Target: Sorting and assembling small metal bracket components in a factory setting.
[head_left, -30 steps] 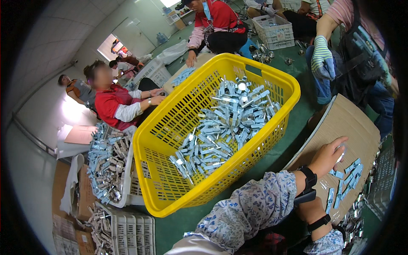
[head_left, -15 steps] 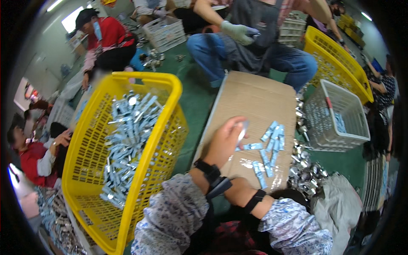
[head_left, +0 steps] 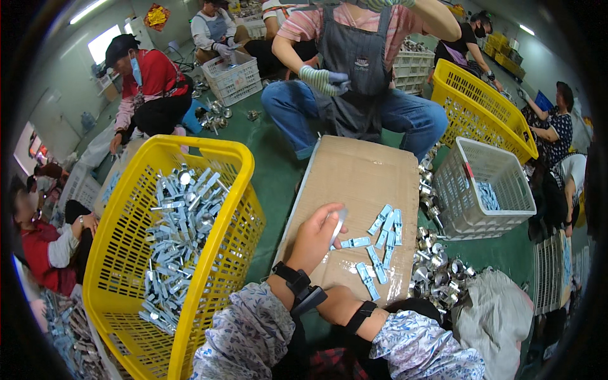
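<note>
Your left hand (head_left: 313, 237) is closed around a thin, pale silvery piece (head_left: 338, 227) with a curved edge, gripped at the thumb side and standing up above a flat sheet of brown cardboard (head_left: 354, 174). Your right hand (head_left: 335, 305) reaches in low behind your left wrist; its fingers are hidden there, so I cannot tell whether they are spread, pressed together or pinching anything.

Just beyond your left fingertips lies one of the light blue, narrow, flat clip-like pieces (head_left: 376, 265); whether you touch it is unclear. Its fellows lie scattered on the right half of the cardboard, some overlapping. To your left stands a yellow plastic lattice basket (head_left: 244, 159), holding many blue pieces with metal stems among them. Shiny silver metal cups (head_left: 437, 273) are heaped along the cardboard's right side.

You seem to be partway through a single piece, with the silvery part in hand and the loose blue ones within reach. My reading is that the next move calls for a steady left grip and the right hand brought clear of that wrist, where you can see its fingers. Overlapping blue pieces could drag one another, so a separate one looks easier to lift.
</note>
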Available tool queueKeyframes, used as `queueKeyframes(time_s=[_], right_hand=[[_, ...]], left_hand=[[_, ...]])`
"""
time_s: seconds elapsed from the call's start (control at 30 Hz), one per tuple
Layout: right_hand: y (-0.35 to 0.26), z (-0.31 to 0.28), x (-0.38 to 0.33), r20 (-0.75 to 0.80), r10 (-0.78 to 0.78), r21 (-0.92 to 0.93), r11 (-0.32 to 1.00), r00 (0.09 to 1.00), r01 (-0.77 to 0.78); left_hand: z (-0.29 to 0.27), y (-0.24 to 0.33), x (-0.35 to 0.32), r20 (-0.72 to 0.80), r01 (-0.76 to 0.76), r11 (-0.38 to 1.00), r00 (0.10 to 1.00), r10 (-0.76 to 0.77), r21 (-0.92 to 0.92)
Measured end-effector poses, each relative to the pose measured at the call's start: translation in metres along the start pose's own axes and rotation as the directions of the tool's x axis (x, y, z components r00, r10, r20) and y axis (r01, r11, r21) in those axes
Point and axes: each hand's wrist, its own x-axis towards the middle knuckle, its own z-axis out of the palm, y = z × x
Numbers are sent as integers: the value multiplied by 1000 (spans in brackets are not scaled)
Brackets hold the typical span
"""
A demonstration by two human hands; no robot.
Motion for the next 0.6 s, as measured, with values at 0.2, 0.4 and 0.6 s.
queueKeyframes(time_s=[0.2,0.4,0.6], right_hand=[[3,4,1,11,12,14,1000,1000,-13],[-3,-9,-3,15,13,-15,1000,1000,-13],[-1,-9,-1,-4,28,10,1000,1000,-28]], left_hand=[[0,-1,1,-5,7,999,1000,-8,-44],[-2,2,-1,-6,-13,1000,1000,13,-19],[-2,1,0,6,-12,1000,1000,13,-24]])
